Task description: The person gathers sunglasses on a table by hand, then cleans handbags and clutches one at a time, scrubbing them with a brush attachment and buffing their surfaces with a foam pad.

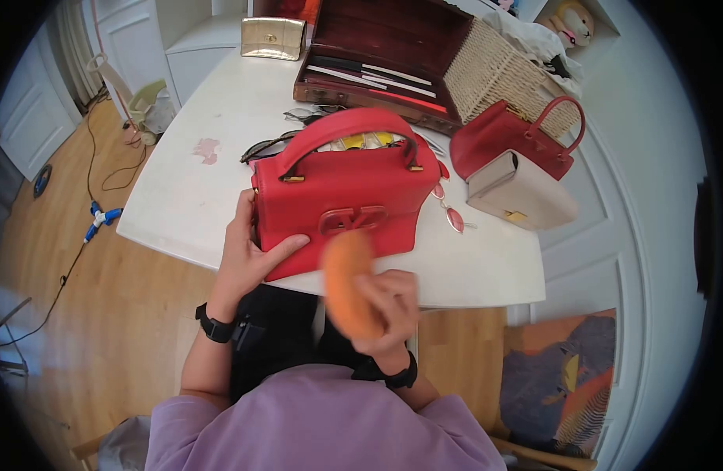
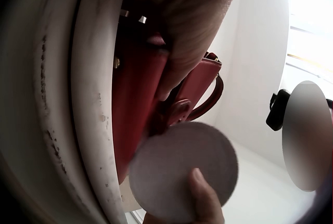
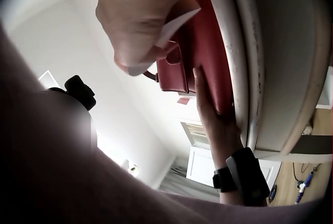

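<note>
A red handbag [image 1: 314, 206] with a top handle and a V emblem stands upright near the table's front edge. My left hand [image 1: 250, 253] grips its left side, thumb on the front panel and fingers round the side edge. My right hand [image 1: 394, 304] holds a round pad [image 1: 342, 286], orange in the head view and blurred there. The pad's flat grey face [image 2: 171, 174] shows in the left wrist view, with a thumb at its rim. It is held in front of the bag's lower front, overlapping the emblem's lower edge in the head view.
Behind the bag lie sunglasses [image 1: 267, 147] and an open brown case [image 1: 393, 98]. A gold purse [image 1: 272, 38] stands at the back left. At the right are a dark red handbag [image 1: 499, 141], a beige bag [image 1: 522, 191], red-lensed glasses [image 1: 454, 220] and a woven basket [image 1: 495, 63].
</note>
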Motion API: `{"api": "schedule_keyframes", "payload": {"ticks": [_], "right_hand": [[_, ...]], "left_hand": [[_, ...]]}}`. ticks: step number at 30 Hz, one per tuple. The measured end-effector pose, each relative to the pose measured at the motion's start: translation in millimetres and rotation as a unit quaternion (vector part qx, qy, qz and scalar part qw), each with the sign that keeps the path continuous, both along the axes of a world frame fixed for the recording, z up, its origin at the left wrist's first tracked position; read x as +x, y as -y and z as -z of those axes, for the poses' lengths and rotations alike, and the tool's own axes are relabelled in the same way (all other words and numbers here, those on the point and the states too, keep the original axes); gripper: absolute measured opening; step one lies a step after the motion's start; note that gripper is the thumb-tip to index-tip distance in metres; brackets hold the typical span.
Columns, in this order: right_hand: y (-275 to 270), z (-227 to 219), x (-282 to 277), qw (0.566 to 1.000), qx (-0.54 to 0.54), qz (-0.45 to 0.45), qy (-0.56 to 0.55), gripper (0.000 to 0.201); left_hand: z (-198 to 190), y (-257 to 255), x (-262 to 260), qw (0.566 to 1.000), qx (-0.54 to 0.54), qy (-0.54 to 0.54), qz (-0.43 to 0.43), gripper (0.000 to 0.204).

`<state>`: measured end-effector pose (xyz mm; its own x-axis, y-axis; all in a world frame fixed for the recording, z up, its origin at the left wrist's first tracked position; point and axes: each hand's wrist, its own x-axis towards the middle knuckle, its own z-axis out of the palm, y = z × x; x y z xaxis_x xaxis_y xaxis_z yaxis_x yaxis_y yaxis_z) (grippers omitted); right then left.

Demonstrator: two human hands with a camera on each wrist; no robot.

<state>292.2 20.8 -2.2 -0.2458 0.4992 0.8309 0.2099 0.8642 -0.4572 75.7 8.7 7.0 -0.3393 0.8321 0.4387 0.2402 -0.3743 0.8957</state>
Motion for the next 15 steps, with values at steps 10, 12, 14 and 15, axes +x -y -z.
{"api": "schedule_keyframes", "payload": {"ticks": [10,12,14,15], "right_hand": [[-30,-28,29,0.982,-0.178,0.047,-0.038,0.02],[-43,-22,51,0.985,-0.15,0.08,-0.036,0.024],[-49,-26,59,0.962,-0.091,0.238,-0.095,0.028],[-47,-26,59,0.962,-0.09,0.241,-0.093,0.028]], "left_hand": [[0,0,1,1.0,0.001,-0.005,0.004,0.065],[-1,-1,2,1.0,0.006,-0.021,-0.001,0.065],[-2,1,1,1.0,-0.004,-0.015,0.003,0.065],[-2,1,2,1.0,-0.013,-0.012,0.005,0.065]]}}
